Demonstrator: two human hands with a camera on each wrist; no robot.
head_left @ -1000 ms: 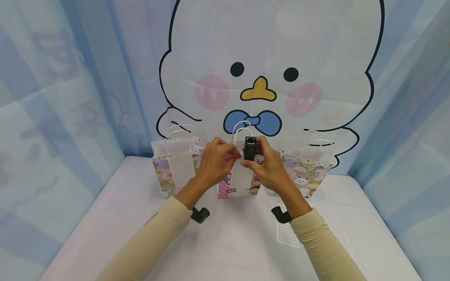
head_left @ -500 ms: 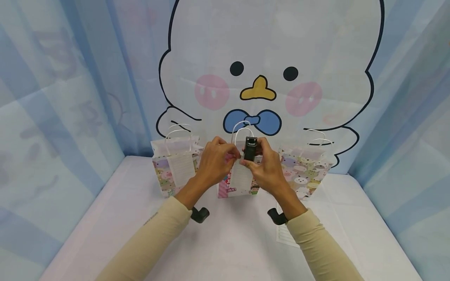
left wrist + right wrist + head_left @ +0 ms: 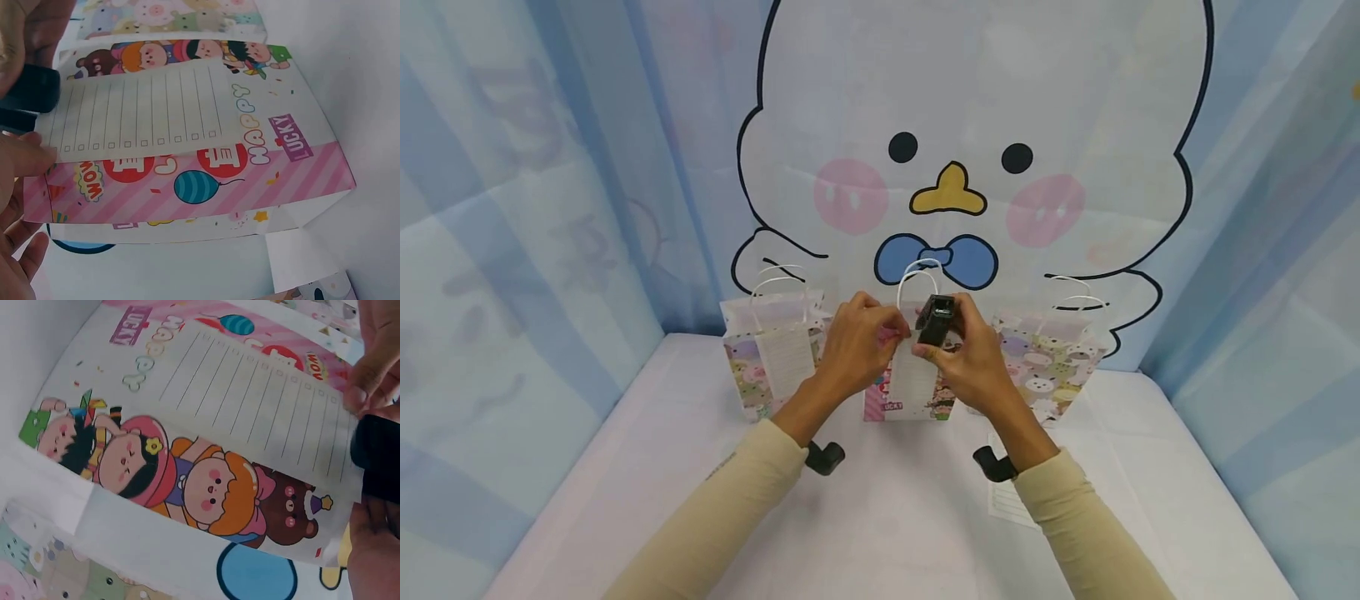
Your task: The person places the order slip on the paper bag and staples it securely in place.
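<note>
While the left hand (image 3: 857,348) pinches sheet (image 3: 144,115) and bag (image 3: 140,187) rim, the right hand (image 3: 976,365) grips a stapler (image 3: 937,322) alongside.

Blue-and-white fabric curtains (image 3: 490,250) hang left and right; a white cartoon-printed fabric backdrop (image 3: 970,92) hangs beyond the flat white table (image 3: 887,533).

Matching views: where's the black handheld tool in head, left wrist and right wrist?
Head: black tool just right of centre, in the right hand.
Left wrist: black tool at the left edge, upper half.
Right wrist: black tool at the right edge, about mid-height.
Shared landmark: the LUCKY label on the middle bag.
</note>
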